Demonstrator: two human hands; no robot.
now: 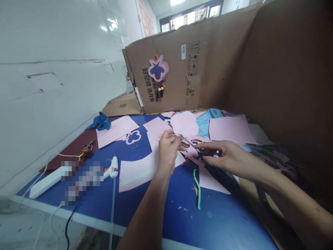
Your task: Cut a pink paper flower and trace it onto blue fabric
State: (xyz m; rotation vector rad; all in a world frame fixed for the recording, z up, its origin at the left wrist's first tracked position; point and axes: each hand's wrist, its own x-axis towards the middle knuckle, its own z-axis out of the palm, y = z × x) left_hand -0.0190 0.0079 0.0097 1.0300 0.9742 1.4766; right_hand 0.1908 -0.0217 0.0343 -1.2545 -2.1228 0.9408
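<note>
My left hand (169,147) pinches the lower edge of a pale pink paper piece (185,124) with a rounded, wavy outline. Scissors (191,143) are in my right hand (225,156), their blades pointing up and left at that paper's lower edge, close to my left fingertips. Whether the blades are parted is too small to tell. Below the hands lie more pink paper pieces, and a green fuzzy strip (198,189) is on the blue tabletop (221,222).
A white glue gun (113,167) stands at left, with cables and a white power strip (50,181) nearby. Pink sheets (117,130), a blue cloth (101,121) and a flower-shaped paper outline (133,137) lie farther back. A large cardboard box (215,69) walls off the back and right.
</note>
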